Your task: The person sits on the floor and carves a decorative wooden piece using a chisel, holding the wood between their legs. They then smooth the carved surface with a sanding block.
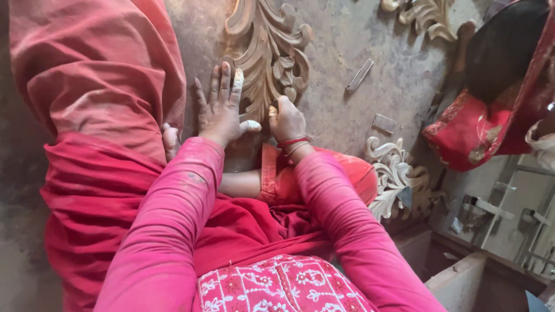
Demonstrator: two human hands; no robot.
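A carved wooden ornament (pixel 272 49) with leaf scrolls lies on the dusty floor in front of me. My left hand (pixel 221 107) rests flat on its lower left edge, fingers spread, with white tape on the forefinger tip and thumb. My right hand (pixel 286 120) is closed in a fist against the carving's lower end, gripping a small piece of what looks like sandpaper (pixel 273 110); red bangles circle that wrist. Both arms wear pink sleeves.
A second pale carved scroll piece (pixel 396 176) lies at my right knee. Another carving (pixel 425 16) sits at the top right. Small metal bits (pixel 359 75) lie on the floor. Another person in red cloth (pixel 480 130) sits at the right. My red garment (pixel 98 86) covers the left.
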